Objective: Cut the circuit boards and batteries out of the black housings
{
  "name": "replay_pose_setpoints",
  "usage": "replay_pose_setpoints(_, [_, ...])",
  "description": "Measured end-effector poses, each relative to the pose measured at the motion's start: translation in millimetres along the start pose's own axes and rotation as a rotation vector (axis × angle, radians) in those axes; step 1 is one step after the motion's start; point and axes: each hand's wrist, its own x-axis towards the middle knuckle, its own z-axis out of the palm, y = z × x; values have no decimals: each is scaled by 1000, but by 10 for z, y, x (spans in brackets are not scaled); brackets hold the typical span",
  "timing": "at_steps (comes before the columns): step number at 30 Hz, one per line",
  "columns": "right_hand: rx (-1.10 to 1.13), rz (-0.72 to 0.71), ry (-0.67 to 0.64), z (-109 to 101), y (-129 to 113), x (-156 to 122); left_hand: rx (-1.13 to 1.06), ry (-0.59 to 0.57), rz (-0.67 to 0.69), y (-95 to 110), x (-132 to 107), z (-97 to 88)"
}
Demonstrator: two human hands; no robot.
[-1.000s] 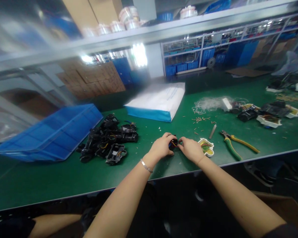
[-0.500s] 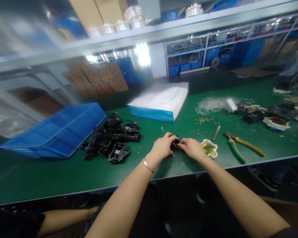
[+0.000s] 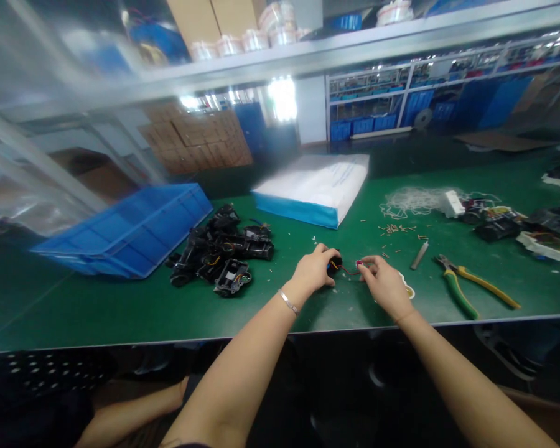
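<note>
My left hand (image 3: 313,271) is closed round a small black part (image 3: 335,261) on the green table (image 3: 121,311). A thin red wire (image 3: 348,270) runs from that part to my right hand (image 3: 383,285), whose fingertips pinch a small red connector (image 3: 358,264) at the wire's end. The two hands are a short way apart with the wire stretched between them. My right hand covers most of a white-rimmed flat piece (image 3: 407,290). A silver bracelet (image 3: 288,302) is on my left wrist.
A heap of black parts (image 3: 224,252) lies left of my hands, beside a tilted blue bin (image 3: 126,230). Behind is a white and blue bag (image 3: 315,186). Green and yellow pliers (image 3: 471,289), a metal pin (image 3: 419,255), small screws and more parts lie to the right. Another person's arm (image 3: 130,414) shows below the table's edge.
My hands were together on the black part; now my right hand has drawn away to the right, pulling the red wire and connector out. The view has swung left.
</note>
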Motion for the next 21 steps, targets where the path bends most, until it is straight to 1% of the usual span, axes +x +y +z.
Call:
replay_pose_setpoints(2, [-114,-85,144,26,-64,7,7,5,-3,7,-15,10])
replay_pose_setpoints(3, [-159,-153,189,50,-112,-6,10,6,0,7,-20,16])
replay_pose_setpoints(4, [-184,-221,194,82,-166,-27,12,10,5,6,-22,22])
replay_pose_setpoints(6, [-179,-305,109,164,-267,-81,16,18,18,-2,-22,35])
replay_pose_setpoints(7, [-165,-306,58,211,-307,-107,20,21,23,-6,-20,42])
replay_pose_setpoints(9, [-164,-223,-25,300,-355,-147,32,25,28,-13,-17,57])
replay_pose_setpoints(12, [-279,-48,-138,376,-357,-172,68,36,32,-31,-18,66])
replay_pose_setpoints(13, [-318,-20,-171,380,-346,-172,81,40,28,-41,-19,64])
replay_pose_setpoints(15, [-343,-22,-216,357,-319,-160,93,44,15,-65,-22,50])
replay_pose_setpoints(19, [-242,-104,-282,254,-274,-91,60,40,11,-86,-25,25])
replay_pose_setpoints(21, [-183,-127,-298,212,-257,-59,34,37,-18,-64,-24,28])
